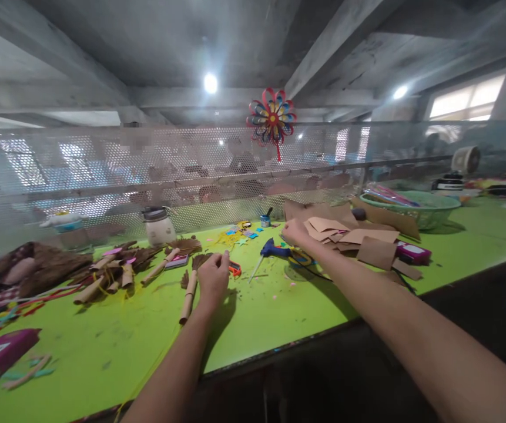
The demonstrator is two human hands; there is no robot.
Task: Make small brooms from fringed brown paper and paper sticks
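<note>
My left hand point(214, 281) is closed over the green table, beside a rolled brown paper tube point(188, 301) with a dark crinkled top; what its fingers hold, if anything, is too small to tell. Further off, my right hand point(294, 233) is closed at the left edge of a pile of brown paper pieces point(338, 230), its fingertips hidden. Between the hands lie a blue glue gun point(274, 249) and an orange cutter point(235, 269). Small colored stars point(241, 241) are scattered behind them.
More paper tubes point(90, 290) lie at left near a lidded jar point(158, 228). Purple boxes point(412, 253) sit at right and front left. A green basket point(433, 211) stands at back right. Perforated mesh point(182, 176) with a hanging flower ornament point(272, 118) rises behind the table.
</note>
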